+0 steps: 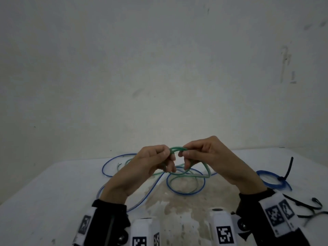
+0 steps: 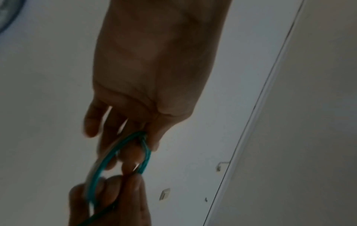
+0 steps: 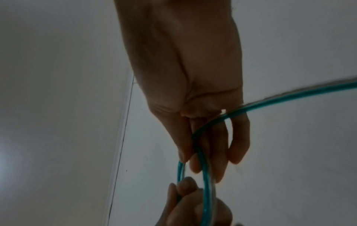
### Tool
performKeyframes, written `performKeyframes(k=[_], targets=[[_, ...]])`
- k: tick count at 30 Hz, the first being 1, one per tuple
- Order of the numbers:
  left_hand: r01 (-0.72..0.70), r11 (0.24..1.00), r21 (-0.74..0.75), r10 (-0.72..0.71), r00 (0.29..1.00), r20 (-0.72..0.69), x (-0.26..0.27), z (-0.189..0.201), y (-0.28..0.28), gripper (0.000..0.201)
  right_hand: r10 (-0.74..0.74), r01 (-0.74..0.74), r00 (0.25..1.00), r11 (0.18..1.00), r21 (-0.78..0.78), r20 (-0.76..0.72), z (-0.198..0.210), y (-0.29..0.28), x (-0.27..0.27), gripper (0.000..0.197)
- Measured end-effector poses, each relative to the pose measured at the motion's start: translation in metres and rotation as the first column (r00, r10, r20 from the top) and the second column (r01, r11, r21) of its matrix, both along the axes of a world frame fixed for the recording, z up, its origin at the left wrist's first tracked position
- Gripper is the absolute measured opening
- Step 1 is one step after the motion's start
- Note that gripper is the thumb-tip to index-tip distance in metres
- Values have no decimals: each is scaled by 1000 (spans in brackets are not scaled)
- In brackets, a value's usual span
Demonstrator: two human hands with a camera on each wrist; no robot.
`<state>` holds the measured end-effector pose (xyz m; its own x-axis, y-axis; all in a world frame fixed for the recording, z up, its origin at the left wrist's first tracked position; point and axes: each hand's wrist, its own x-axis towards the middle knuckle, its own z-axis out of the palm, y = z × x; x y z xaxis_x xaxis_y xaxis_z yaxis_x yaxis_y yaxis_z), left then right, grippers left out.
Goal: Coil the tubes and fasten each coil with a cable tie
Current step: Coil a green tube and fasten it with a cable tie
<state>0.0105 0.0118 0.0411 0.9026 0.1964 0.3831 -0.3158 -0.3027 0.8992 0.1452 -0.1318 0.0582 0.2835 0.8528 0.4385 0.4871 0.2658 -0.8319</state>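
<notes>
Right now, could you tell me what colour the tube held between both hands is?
Green tube; clearest in the head view.

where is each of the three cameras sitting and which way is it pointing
Head: worn on the head, looking forward and down at the table and wall; both hands and sleeved wrists show, left hand, right hand, holding the green tube.
Left wrist: looks along the left hand, upward toward wall and ceiling.
Right wrist: looks along the right hand, likewise upward.
Shared: every view shows both hands gripping the green tube.

dim, soft light; blurry wrist views
</notes>
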Motion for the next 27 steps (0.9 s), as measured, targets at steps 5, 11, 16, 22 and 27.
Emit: performKeyframes(k=[5,11,16,22,27], targets=[[-131,989,75,138,985,-104,-1,1,-11,34,-8,18,980,999,-47,198,-3,5,0,15],[-153,983,-102,140,983,-120,6,1,-17,37,-37,41,989,999,-26,143,-5,8,-1,15],[-95,995,-41,90,989,-116,1,2,-18,30,-88,87,996,995,56,15,-4,11,-5,18],[-133,953,-273,137,991,-3,5,5,-13,27,-59,59,995,998,7,-79,-7,16,-7,23],[-199,814,-546,357,913,198,11,4,-7,31,-370,375,926,924,70,-76,-10,22,-2,49]])
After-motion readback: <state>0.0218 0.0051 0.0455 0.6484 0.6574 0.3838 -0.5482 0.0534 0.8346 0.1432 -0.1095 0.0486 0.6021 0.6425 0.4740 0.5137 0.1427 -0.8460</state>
